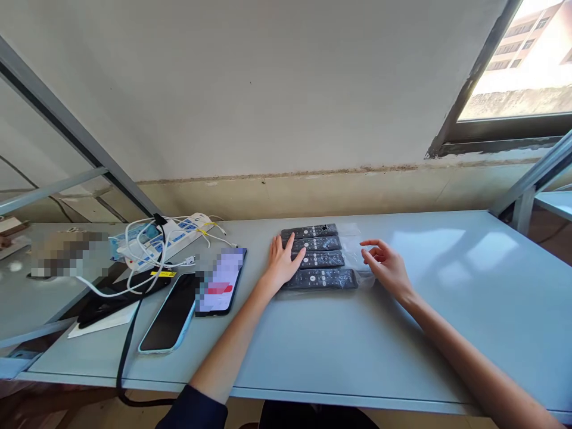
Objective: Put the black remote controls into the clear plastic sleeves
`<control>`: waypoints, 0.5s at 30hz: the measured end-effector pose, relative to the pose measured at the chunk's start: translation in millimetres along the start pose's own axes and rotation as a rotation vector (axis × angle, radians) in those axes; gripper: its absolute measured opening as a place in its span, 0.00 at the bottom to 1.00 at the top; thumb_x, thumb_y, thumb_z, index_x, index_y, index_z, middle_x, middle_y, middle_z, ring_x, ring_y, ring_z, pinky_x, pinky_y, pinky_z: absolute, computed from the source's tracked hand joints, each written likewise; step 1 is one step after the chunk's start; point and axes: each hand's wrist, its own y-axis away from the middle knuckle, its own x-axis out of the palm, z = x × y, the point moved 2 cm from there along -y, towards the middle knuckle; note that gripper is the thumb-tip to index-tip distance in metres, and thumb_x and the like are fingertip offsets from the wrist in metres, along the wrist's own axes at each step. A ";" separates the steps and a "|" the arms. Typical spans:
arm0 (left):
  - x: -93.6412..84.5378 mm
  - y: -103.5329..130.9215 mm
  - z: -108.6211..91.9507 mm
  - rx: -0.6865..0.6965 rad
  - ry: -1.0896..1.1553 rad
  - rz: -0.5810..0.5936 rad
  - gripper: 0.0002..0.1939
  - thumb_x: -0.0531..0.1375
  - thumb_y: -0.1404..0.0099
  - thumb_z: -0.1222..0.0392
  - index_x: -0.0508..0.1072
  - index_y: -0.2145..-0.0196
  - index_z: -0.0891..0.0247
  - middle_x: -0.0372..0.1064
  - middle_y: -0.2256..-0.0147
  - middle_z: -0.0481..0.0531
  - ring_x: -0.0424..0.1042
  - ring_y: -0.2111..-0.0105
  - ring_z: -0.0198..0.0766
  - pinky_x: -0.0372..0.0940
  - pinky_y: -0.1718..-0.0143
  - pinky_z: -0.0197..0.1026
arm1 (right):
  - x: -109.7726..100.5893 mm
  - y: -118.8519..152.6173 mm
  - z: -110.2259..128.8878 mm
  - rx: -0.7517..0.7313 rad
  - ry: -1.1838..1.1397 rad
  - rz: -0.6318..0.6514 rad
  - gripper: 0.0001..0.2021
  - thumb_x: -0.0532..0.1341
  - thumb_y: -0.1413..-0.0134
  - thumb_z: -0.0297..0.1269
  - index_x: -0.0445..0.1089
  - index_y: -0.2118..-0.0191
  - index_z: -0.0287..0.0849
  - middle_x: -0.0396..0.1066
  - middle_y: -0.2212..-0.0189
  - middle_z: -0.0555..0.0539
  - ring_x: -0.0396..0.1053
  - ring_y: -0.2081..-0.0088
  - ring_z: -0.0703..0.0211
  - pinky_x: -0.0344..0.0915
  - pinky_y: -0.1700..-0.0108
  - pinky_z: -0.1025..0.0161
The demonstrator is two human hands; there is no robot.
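Note:
Several black remote controls in clear plastic bags lie side by side on the grey table, one row behind another. Across their left ends rests my left hand, fingers spread and touching the upper remotes. My right hand hovers just right of the remotes, near the loose ends of the clear plastic bags. Its fingers are loosely curled and apart, with nothing seen between them.
Left of my left arm lie a lit phone and a dark-screened phone. Behind them a white power strip carries tangled white cables. A black cable hangs over the front edge. A wall stands behind the table.

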 end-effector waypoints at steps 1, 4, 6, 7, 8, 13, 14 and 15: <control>0.1 0.1 -0.3 -0.002 0.005 -0.005 0.31 0.46 0.33 0.45 0.50 0.37 0.62 0.45 0.36 0.63 0.41 0.36 0.51 0.43 0.38 0.53 | -1.0 -1.6 -3.1 -0.009 0.048 -0.011 0.14 0.56 0.57 0.49 0.68 0.68 0.44 0.65 0.82 0.52 0.61 0.80 0.62 0.58 0.76 0.63; -3.2 -1.5 2.9 -0.030 0.005 -0.014 0.30 0.44 0.32 0.46 0.51 0.37 0.61 0.48 0.37 0.60 0.43 0.36 0.51 0.42 0.38 0.55 | -6.0 -7.9 -15.1 -0.058 0.265 -0.060 0.15 0.52 0.52 0.46 0.69 0.63 0.44 0.70 0.72 0.46 0.66 0.73 0.57 0.63 0.72 0.60; -7.7 -4.1 8.9 -0.068 -0.024 -0.040 0.28 0.41 0.31 0.48 0.52 0.37 0.62 0.50 0.37 0.59 0.44 0.36 0.51 0.41 0.38 0.56 | -9.3 -11.3 -24.9 -0.084 0.370 -0.083 0.16 0.49 0.50 0.43 0.69 0.59 0.45 0.71 0.66 0.42 0.68 0.66 0.52 0.65 0.66 0.54; -10.0 -5.6 12.6 -0.090 -0.051 -0.063 0.27 0.40 0.31 0.50 0.53 0.38 0.62 0.51 0.38 0.59 0.45 0.36 0.51 0.41 0.38 0.57 | -10.5 -12.1 -30.1 -0.090 0.400 -0.088 0.17 0.49 0.49 0.42 0.69 0.58 0.45 0.71 0.62 0.40 0.68 0.62 0.49 0.65 0.62 0.50; -11.9 -7.0 16.4 -0.110 -0.081 -0.087 0.27 0.40 0.31 0.52 0.55 0.38 0.63 0.52 0.38 0.58 0.45 0.36 0.52 0.41 0.37 0.57 | -11.3 -12.3 -35.0 -0.099 0.453 -0.090 0.18 0.48 0.49 0.41 0.69 0.56 0.46 0.70 0.59 0.39 0.66 0.59 0.46 0.64 0.59 0.47; -11.9 -11.2 27.6 -0.150 -0.164 -0.115 0.25 0.40 0.31 0.58 0.60 0.41 0.66 0.53 0.39 0.59 0.49 0.38 0.51 0.46 0.38 0.55 | -9.1 -7.3 -50.7 -0.198 0.799 -0.055 0.21 0.44 0.44 0.36 0.67 0.50 0.50 0.66 0.52 0.39 0.61 0.49 0.42 0.59 0.52 0.41; -10.9 -11.3 28.0 -0.148 -0.170 -0.111 0.25 0.40 0.31 0.58 0.60 0.41 0.66 0.53 0.39 0.59 0.50 0.38 0.51 0.47 0.39 0.55 | -8.2 -6.4 -51.5 -0.210 0.822 -0.046 0.21 0.44 0.44 0.36 0.67 0.49 0.50 0.66 0.52 0.39 0.61 0.49 0.43 0.59 0.51 0.42; -10.2 -11.2 27.9 -0.144 -0.177 -0.109 0.25 0.40 0.31 0.58 0.61 0.41 0.65 0.53 0.38 0.59 0.50 0.38 0.51 0.47 0.39 0.55 | -7.4 -5.8 -51.7 -0.219 0.844 -0.036 0.21 0.43 0.43 0.36 0.66 0.49 0.49 0.66 0.52 0.39 0.61 0.48 0.43 0.59 0.51 0.43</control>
